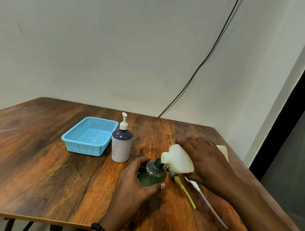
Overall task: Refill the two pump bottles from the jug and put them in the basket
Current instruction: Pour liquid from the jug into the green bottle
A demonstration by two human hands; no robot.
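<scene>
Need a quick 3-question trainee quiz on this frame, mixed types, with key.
1. True or false: the blue basket already holds a bottle.
2. Which hand tilts the jug over the green bottle? A) left B) right
3. Fill in: two pump tubes, one yellow and one white, lie on the ____.

Key: 1 false, the basket holds no bottle and the white bottle stands beside it. 2 B; the right hand tilts it while the left hand holds the green bottle. 3 table.
</scene>
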